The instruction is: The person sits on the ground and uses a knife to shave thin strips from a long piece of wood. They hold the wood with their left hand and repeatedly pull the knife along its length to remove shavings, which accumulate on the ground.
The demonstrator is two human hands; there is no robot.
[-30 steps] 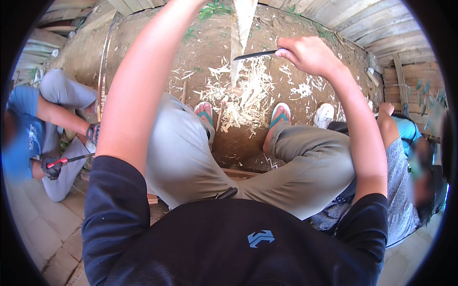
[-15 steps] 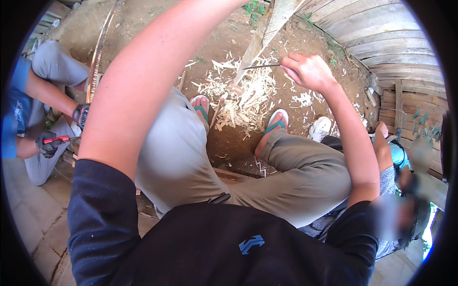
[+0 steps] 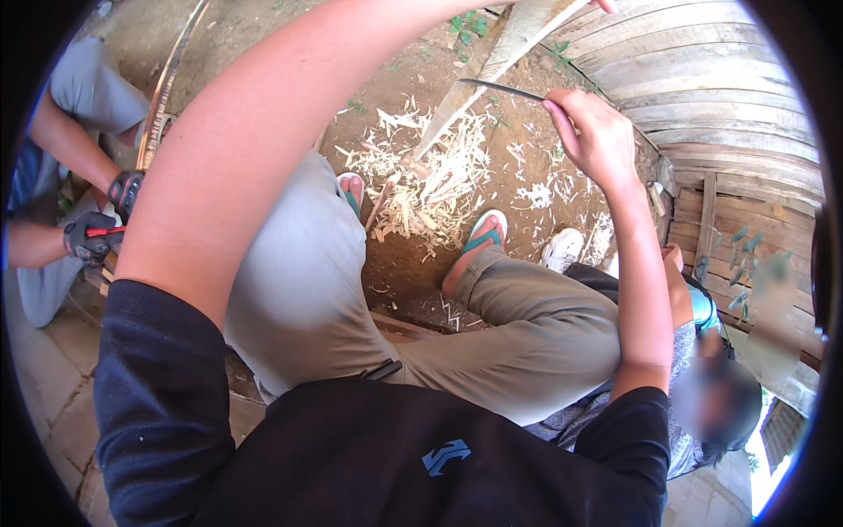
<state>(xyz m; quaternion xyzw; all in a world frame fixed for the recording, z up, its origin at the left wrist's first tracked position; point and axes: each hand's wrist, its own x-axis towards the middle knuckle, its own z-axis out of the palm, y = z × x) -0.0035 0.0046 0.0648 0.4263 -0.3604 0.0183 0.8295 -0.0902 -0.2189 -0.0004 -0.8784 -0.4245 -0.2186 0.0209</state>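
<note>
A pale, whittled length of wood point(image 3: 492, 61) slants down from the top edge, its narrow lower end among the shavings. My left arm reaches across to its upper part. Only some fingertips of my left hand point(image 3: 604, 4) show, at the wood's right edge, and they look wrapped round it; the rest is out of view. My right hand point(image 3: 601, 136) is closed round the handle of a thin, dark-bladed knife point(image 3: 500, 87). Its handle is hidden in my fist, and the blade lies across the wood, above the tapered end.
Curled wood shavings point(image 3: 448, 189) cover the dirt between my sandalled feet. At left, a person's gloved hand point(image 3: 86, 239) holds a red-handled tool near a long split strip point(image 3: 171, 88). Another person point(image 3: 711, 395) sits close at right, by a plank wall point(image 3: 702, 105).
My right hand has moved the knife up along the wood, away from its lower tip. Fingertips of my left hand now show at the top edge. The whole view has shifted slightly.
</note>
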